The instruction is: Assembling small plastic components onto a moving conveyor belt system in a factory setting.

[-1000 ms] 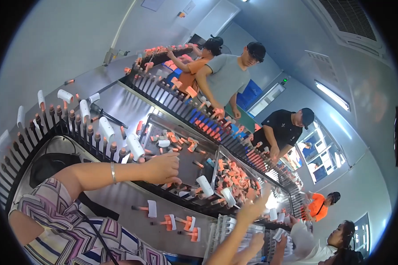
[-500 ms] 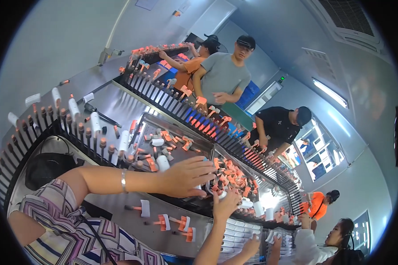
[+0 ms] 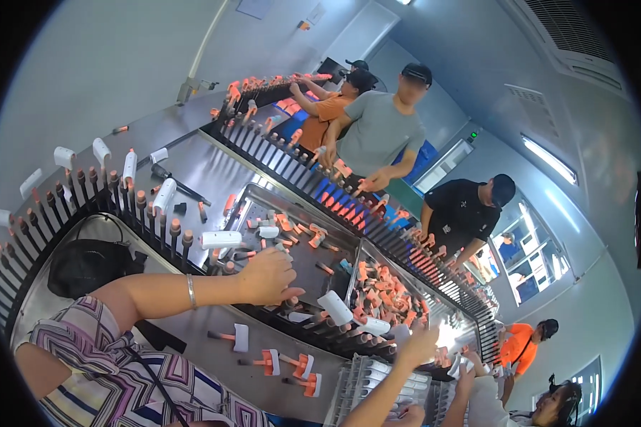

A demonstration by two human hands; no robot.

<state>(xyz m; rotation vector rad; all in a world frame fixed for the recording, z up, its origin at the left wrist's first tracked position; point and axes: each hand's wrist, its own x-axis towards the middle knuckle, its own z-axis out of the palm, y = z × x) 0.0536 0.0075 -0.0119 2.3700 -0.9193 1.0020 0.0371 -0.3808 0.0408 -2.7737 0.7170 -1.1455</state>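
Note:
My left hand, with a silver bangle at the wrist, hovers over the near row of black pegs. Its fingers curl loosely, the thumb stands apart, and nothing shows in it. My right hand is smeared by motion above the right part of the pegs, so its hold cannot be made out. Between the hands, a white rounded shell sits tilted on a peg. Another white shell lies to its right, and a third white shell is left of my left hand.
Behind the pegs are a metal tray of scattered parts and a heap of orange parts. Several orange-and-white pieces lie on the near tabletop. White shells fill a ribbed tray. Co-workers stand across the line and at right.
My left hand has drawn back left from the orange heap, its fingers now curled. My right hand has moved right. White shells between them are now uncovered, and the whole view has shifted slightly.

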